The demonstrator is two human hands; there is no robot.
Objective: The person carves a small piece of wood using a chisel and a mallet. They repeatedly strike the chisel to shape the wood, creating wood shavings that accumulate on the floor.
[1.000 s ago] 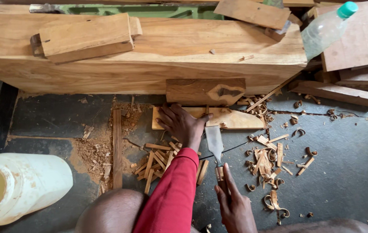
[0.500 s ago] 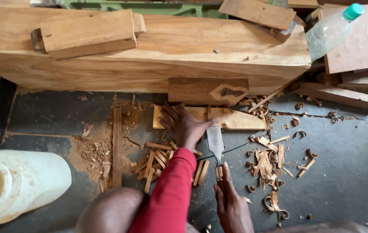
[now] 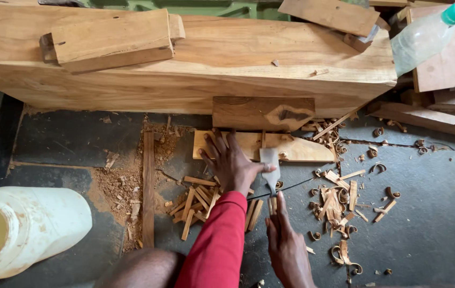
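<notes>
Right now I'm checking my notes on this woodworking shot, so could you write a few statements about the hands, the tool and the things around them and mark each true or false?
1. The left hand in the red sleeve presses flat on the pale flat wooden board on the floor. True.
2. The right hand holds a hammer. False: it grips a wide-bladed metal chisel by the handle.
3. The chisel blade lies against the pale board. True.
4. The white plastic jug stands on the big timber block. False: it lies on the floor at lower left.
5. The clear plastic bottle with a green cap is at upper right. True.
6. The floor has no wood shavings. False: curled shavings lie right of the chisel.
</notes>
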